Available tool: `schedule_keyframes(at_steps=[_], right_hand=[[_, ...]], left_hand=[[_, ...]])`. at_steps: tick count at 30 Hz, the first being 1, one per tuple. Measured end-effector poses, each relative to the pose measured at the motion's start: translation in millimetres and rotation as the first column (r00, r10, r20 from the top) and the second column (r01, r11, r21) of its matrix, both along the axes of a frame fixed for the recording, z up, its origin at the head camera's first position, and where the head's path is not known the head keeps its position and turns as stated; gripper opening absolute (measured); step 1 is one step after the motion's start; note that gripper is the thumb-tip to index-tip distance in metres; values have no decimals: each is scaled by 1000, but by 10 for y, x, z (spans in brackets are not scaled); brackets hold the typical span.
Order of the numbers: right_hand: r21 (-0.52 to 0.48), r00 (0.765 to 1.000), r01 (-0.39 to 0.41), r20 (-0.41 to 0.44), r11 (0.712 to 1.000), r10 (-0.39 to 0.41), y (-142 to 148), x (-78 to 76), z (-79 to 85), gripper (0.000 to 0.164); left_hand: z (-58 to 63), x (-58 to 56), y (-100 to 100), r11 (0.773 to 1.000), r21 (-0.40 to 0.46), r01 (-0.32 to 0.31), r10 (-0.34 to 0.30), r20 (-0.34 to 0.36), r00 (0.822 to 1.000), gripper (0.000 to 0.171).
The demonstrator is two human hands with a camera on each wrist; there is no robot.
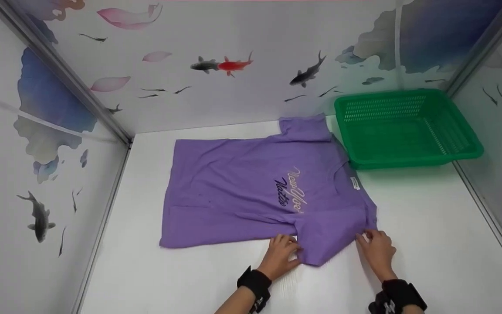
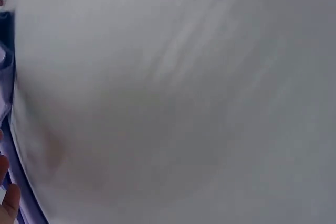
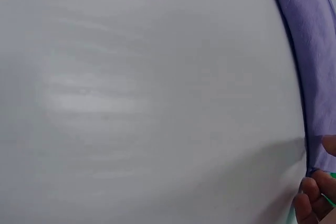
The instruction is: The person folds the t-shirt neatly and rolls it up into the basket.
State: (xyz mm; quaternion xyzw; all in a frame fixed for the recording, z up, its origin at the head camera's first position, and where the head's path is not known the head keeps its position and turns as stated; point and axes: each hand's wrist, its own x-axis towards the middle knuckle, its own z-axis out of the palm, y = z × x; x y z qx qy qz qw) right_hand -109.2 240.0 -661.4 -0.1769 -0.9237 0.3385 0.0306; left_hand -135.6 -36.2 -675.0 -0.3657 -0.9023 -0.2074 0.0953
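A purple T-shirt (image 1: 233, 179) lies front up, its hem toward the left and its collar toward the right. Cream and black lettering marks the chest, and a white label shows inside the collar. My left hand (image 1: 279, 256) pinches the hem of the near sleeve, its fingers bent at the cloth. At the shoulder end of that sleeve, my right hand (image 1: 378, 250) holds the shirt's edge between thumb and fingers. The near sleeve lies creased across the lower end of the lettering. In the right wrist view, the thumb (image 3: 329, 144) rests over the purple cloth.
A green plastic basket (image 1: 408, 160) with perforated sides stands at the back right, against the shirt's collar side. Printed panels with fish and petals enclose the white table (image 1: 146, 279) at the back, left and right. Black bands (image 1: 254, 281) circle both wrists.
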Motion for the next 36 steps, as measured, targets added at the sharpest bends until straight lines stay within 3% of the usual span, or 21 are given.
schedule_keyframes(at_steps=[5, 10, 15, 19, 24, 29, 32, 36], right_hand=[[-76, 1000, 19, 12, 997, -18, -68, -43, -9, 31], [-158, 996, 17, -81, 987, -30, -144, -54, 11, 17], [-223, 977, 67, -184, 972, -109, -172, -82, 133, 8], [-200, 952, 43, -288, 979, -101, -167, -200, 256, 8], [-172, 933, -21, -357, 985, -43, -157, -426, 384, 11], [-253, 947, -51, -319, 966, -34, -165, -656, 516, 13], [-303, 968, -55, -248, 951, -23, -165, -794, 586, 18], [-311, 994, -41, -105, 949, 9, -154, -954, 639, 28]], left_hand=[[-23, 19, 106, 997, -62, 47, -46, 18, 999, 30], [-48, 5, 150, 997, -69, 26, -32, -85, 996, 14], [27, -29, 186, 999, -42, 23, -29, -146, 989, 8], [141, -123, 215, 999, -32, 16, -22, -168, 986, 9], [272, -334, 227, 999, -23, -28, 23, -202, 979, 9], [383, -558, 212, 992, 15, -122, 123, -125, 985, 8], [442, -707, 206, 981, 27, -194, 195, -43, 980, 8], [501, -909, 223, 963, 12, -270, 270, 2, 963, 6]])
